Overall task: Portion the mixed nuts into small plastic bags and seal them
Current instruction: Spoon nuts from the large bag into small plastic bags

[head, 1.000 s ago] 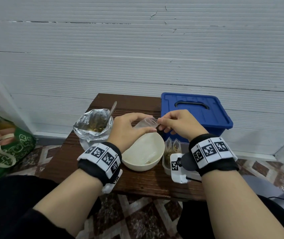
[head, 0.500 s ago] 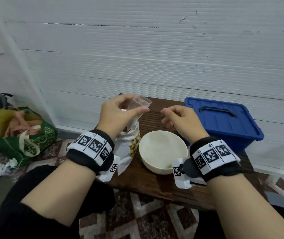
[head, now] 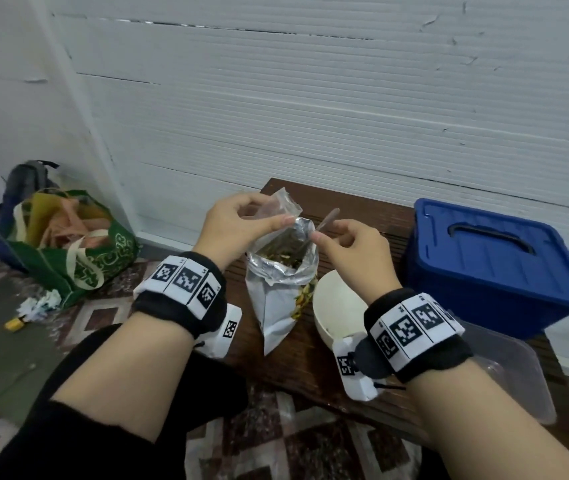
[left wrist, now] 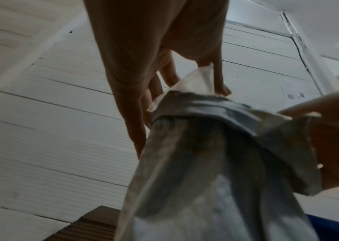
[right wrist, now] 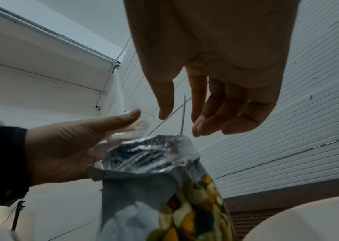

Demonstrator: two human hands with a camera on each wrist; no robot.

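Biggest thing on the dark wooden table (head: 376,216) is the blue lidded box (head: 497,268), far right, w/ a clear plastic tub (head: 515,372) lying just in front of it. On the floor to the left, a green shopping bag (head: 79,258) stuffed w/ cloth, apart from the table.

Mid-table stands the foil nut bag (head: 283,282), mouth open, mixed nuts visible inside. Half a sec ago it was mostly hidden behind the left hand; now its open top shows between both hands. White bowl (head: 335,313) sits just right of it, touching or nearly so, can't tell which.

Left hand (head: 231,230) has dropped lower than 0.5 s ago and now holds the small clear bag (head: 278,207) right at the foil bag's rim, thumb and fingers pinching its sides, mouth held open. Same grip as before.

Right hand (head: 349,251) was empty w/ fingers loosely curled half a sec ago; it has since moved left to the spoon handle (head: 326,221) sticking out of the foil bag. Thumb and forefinger are at the handle, but the right wrist view shows the fingers loosely bent w/ the handle between them, so can't tell if they've actually closed on it.
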